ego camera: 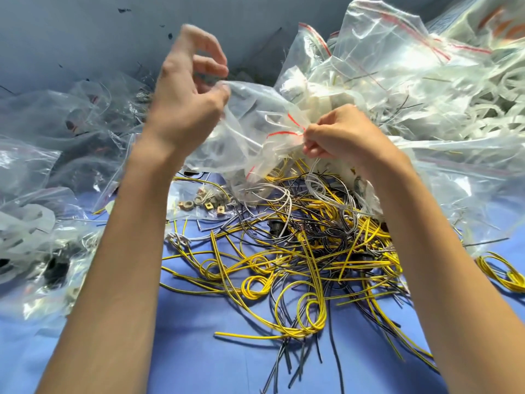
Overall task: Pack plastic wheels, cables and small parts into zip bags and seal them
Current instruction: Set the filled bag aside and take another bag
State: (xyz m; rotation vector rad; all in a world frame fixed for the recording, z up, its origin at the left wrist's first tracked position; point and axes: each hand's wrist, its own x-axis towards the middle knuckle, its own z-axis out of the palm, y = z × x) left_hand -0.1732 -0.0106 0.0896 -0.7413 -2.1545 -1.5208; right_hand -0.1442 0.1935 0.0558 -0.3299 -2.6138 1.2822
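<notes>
A packing bench mid-job. At far left, packed bags (42,166) lie heaped, holding pale and dark parts too blurred to name; whether they are sealed cannot be told from here.

The person's left hand (187,89) is raised above the bench, thumb and curled fingers pinching one edge of a clear zip bag (250,132). The bag hangs crumpled in the air between both hands, over the far side of the cables. It looks nearly empty, though its folds hide much. Below it, a small packet (204,201) of metal nuts and fittings rests on the blue table (199,351).

The right hand (338,135) is clamped tight on the bag's red zip line, fingertips pressed together on the plastic. White wire trails beneath this hand; whether the fingers hold it too is unclear.

Beneath and toward the right, a tangle of yellow, black and white cables (298,251) lies loose on the table. At far right a mound of bags (426,95) holds white plastic pieces.

By this view the job is partly done: some bags are filled, but most cables are unbagged, and the bag in hand looks neither loaded nor sealed.
</notes>
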